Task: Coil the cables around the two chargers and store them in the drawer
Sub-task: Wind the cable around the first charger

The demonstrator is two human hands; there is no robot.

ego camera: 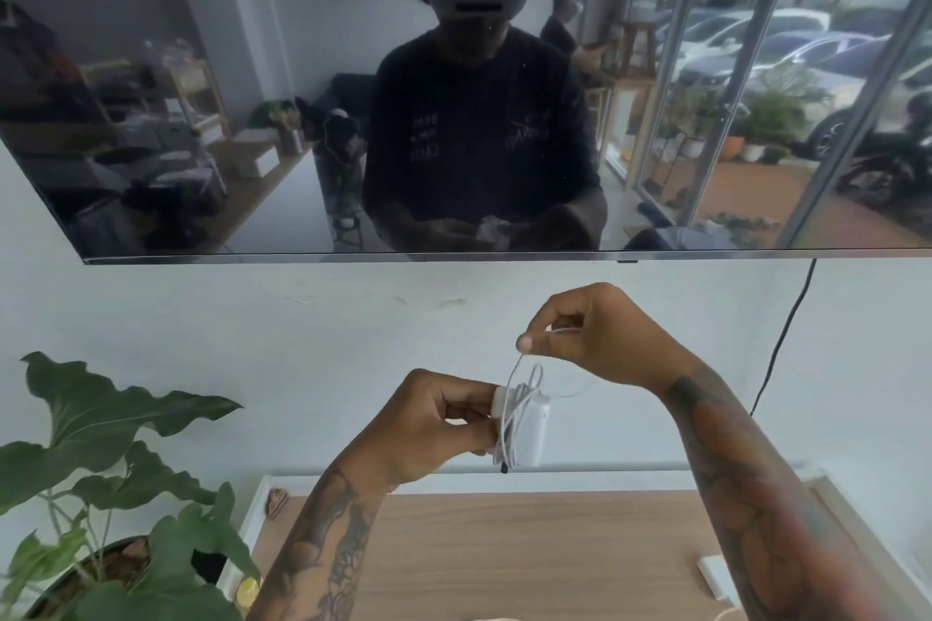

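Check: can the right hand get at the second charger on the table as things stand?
Probably not yet. The right hand is pinching the cable of the charger held by the left hand; the second charger lies unobstructed under that forearm.

Soft even daylight, glossy screen (302,91) reflections, wide-angle edge bending, perhaps slightly soft focus

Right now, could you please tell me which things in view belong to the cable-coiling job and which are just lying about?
Job: white charger held by left hand; its cable pinched by right hand; second charger on wooden top.
Lying about: potted plant; wall screen; black cord.
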